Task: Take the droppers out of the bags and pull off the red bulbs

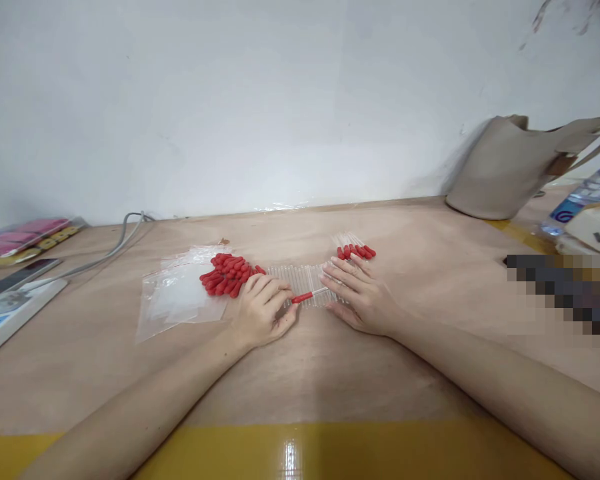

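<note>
Between my two hands is a dropper with a red rubber bulb and a thin clear tube. The fingertips of my left hand are closed at the bulb's left end. My right hand is closed around the tube's other end, its fingers covering part of it. Beneath both hands lies a row of clear glass tubes, side by side. A heap of loose red bulbs sits left of my left hand. Beyond my right hand lie several droppers with red bulbs, tubes pointing away.
Clear plastic bags lie under and beside the bulb heap. A phone, a white power strip and a grey cable are at left. A beige bag and a plastic bottle stand at right. A wall closes off the back.
</note>
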`<state>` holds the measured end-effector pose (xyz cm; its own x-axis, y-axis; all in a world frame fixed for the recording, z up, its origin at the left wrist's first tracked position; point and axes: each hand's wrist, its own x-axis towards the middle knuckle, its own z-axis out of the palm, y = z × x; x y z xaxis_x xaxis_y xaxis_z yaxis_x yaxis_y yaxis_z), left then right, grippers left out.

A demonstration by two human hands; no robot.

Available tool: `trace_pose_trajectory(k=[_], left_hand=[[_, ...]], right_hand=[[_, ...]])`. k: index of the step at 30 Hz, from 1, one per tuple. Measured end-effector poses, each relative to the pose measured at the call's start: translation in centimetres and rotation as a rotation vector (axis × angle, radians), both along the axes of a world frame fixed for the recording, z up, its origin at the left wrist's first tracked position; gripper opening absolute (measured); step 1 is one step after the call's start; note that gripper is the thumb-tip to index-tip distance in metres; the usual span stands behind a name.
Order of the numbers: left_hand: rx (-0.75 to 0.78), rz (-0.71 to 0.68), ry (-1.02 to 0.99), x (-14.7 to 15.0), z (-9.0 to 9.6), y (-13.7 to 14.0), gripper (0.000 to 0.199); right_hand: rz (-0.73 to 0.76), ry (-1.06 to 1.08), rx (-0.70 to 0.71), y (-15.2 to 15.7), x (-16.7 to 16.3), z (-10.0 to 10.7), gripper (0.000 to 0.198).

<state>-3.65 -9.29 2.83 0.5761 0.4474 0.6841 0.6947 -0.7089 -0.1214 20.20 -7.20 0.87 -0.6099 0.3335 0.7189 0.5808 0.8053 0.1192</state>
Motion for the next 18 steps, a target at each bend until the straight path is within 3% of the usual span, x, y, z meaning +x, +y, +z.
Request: trace_pose_trajectory(k=[10,15,18], left_hand=[[-0.005,-0.093,-0.057,0.3,-0.5,0.3,0.008],[-0.07,-0.102,-0.035,1.4,-0.6,0.4,0.032],[-0.072,-0.107,0.017,2.1,-1.2,0.8,0.03]], right_hand=[[0.044,-0.005,0.012,0.7,0.1,-0.7,0.02],[0.083,0.024,0.032,0.7,-0.2,-0.8,0.017],[0.115,0.031,0.054,0.5,-0.4,-0.8,0.016]])
